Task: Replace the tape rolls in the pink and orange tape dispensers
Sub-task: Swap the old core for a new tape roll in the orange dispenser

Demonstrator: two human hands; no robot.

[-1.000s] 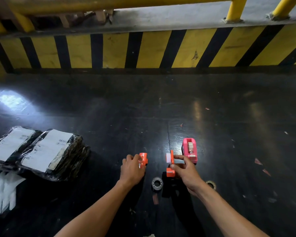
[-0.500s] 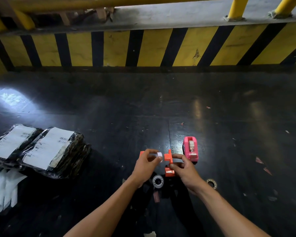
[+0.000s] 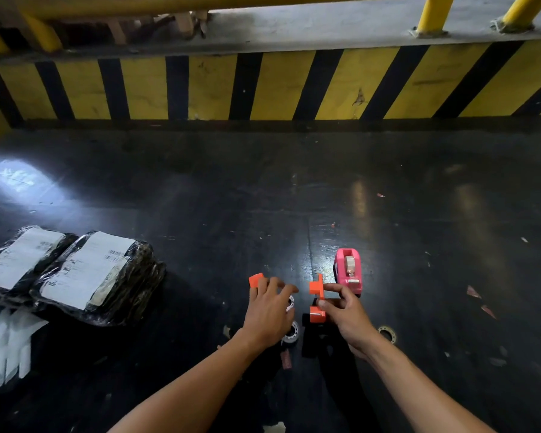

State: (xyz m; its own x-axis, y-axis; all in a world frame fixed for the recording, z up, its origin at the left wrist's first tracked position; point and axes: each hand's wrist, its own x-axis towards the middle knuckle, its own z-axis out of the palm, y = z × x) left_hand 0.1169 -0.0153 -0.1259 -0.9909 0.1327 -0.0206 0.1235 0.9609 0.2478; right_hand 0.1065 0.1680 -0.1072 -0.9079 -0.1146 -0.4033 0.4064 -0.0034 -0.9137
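while right hand (image 3: 345,314) fingers still pinch orange dispenser (image 3: 316,298), left hand (image 3: 267,310) now grips roll (image 3: 290,303).

Glossy black floor (image 3: 419,189) – smooth plastic dispensers, pink (image 3: 349,270) and orange (image 3: 316,289)

Single head-worn wide-angle view, looking forward and steeply down, close over both forearms entering from the lower edge, dark floor (image 3: 388,189) filling mid-frame, striped yellow-black curb (image 3: 278,85) bowed across the top.
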